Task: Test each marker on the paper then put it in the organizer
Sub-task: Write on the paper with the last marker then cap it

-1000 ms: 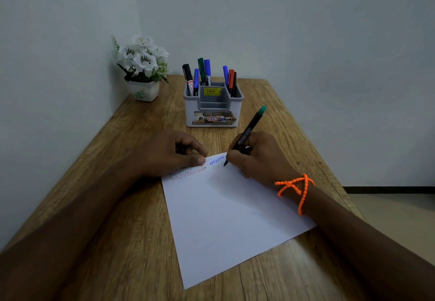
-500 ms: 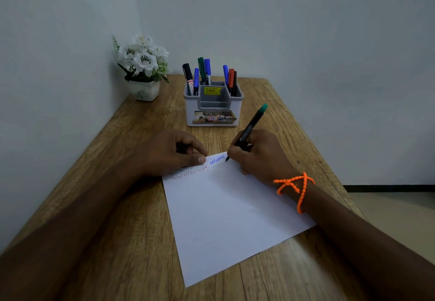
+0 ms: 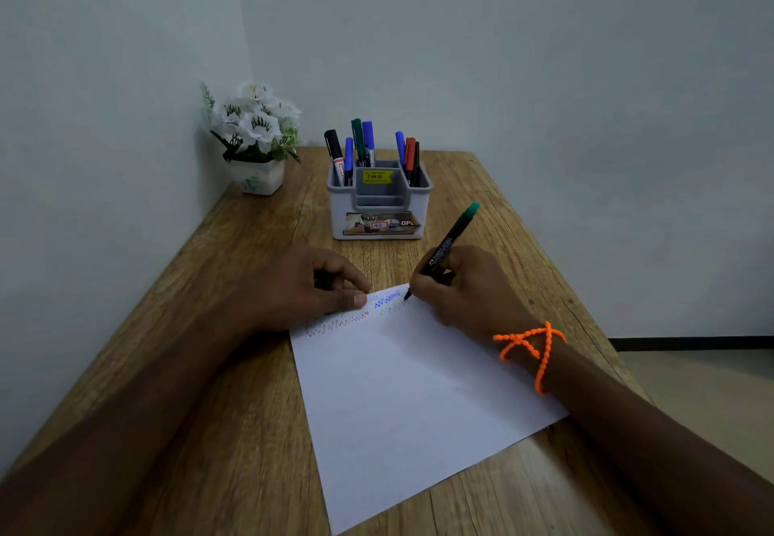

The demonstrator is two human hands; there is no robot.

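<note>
The right hand was closed in a writing grip around a black marker with a green end, the barrel slanting up and away toward the organizer and the tip down on the far corner of the paper. That low, pencil-like hold looked chosen for control, since the tip sat right at the end of a small blue zigzag with a fainter grey scribble just beneath it. An orange beaded band circled that wrist.

The left hand lay palm down across the sheet's far left edge, fingers curled and thumb pressed flat onto the paper; it gripped nothing that I could see, though something dark showed under the curled fingers, perhaps a cap. It seemed set there to stop the sheet sliding under the strokes. A red zigzag ran just below it.

The sheet lay angled on the wooden bench, its near corner well toward the person. The organizer stood just beyond both hands, already holding several capped markers upright in its two rear side compartments, within easy reach once this test was judged done. A pot of white flowers sat in the far left corner.
</note>
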